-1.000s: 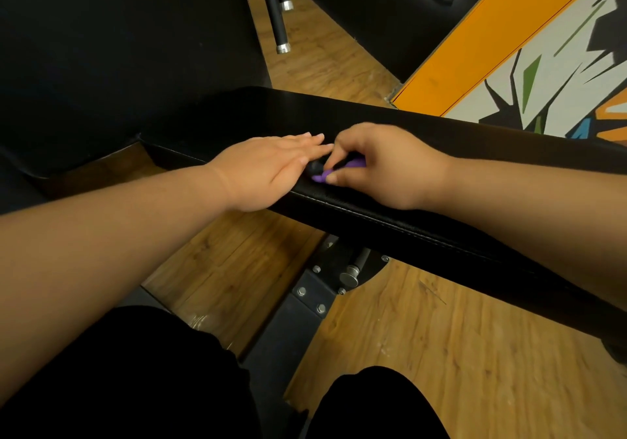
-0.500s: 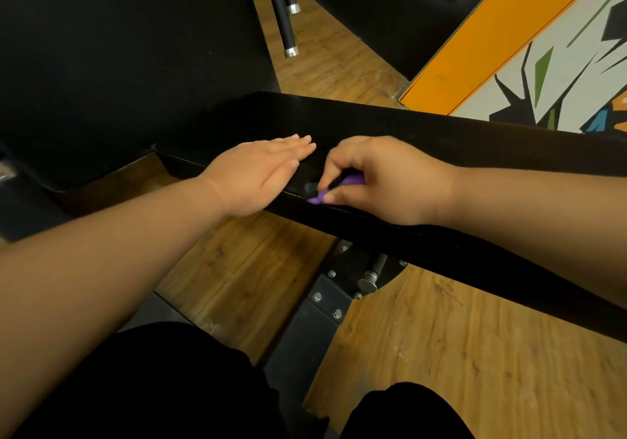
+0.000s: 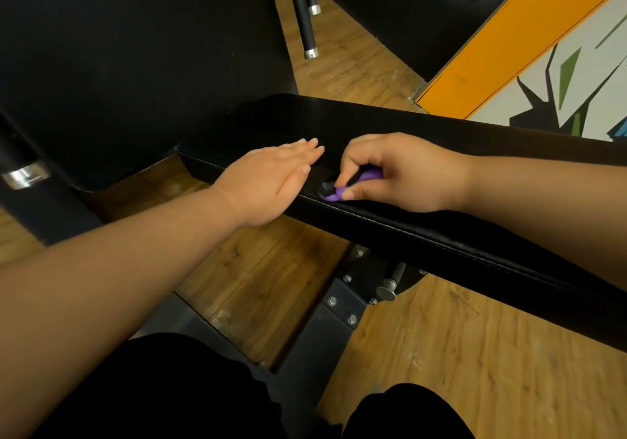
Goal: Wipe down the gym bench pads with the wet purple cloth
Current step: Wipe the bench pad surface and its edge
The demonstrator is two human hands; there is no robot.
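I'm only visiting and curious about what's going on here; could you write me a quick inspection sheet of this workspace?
Surface: black bench pad, stitched front edge, runs across the view.
Job's things: purple cloth, bunched small, on the pad near its front edge.
Clutter: nothing seen.
Grips: left hand flat on the pad, fingers straight; right hand pinches the cloth.
Cables: nothing seen.
Surroundings: wooden floor; bolted metal frame under the pad; second black pad behind; black legs with metal tips; painted wall with an orange band.
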